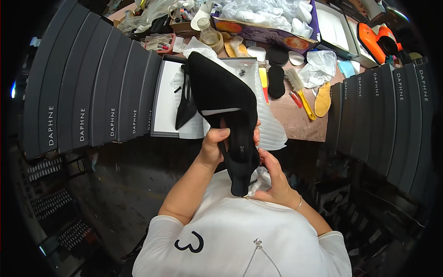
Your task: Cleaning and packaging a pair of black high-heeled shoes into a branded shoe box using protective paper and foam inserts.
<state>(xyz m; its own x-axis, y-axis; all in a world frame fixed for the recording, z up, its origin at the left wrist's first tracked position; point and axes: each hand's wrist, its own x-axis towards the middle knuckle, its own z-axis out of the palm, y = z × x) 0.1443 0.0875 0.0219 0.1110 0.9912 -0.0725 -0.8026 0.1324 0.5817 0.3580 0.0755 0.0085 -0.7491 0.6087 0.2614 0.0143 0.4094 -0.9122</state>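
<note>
Head view: both hands' grip closed on black shoe point(226, 99), left hand point(213, 147), right hand point(273, 177), above open shoebox point(162, 99).

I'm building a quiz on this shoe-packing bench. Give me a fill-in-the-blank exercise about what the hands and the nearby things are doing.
1. The left hand grips a ____ high-heeled shoe.
2. The right hand pinches crumpled white ____ at the shoe's toe.
3. A second shoe lies in the open ____ on the table.
4. The brush has a ____ handle.

Missing words: black; paper; box; yellow
</note>
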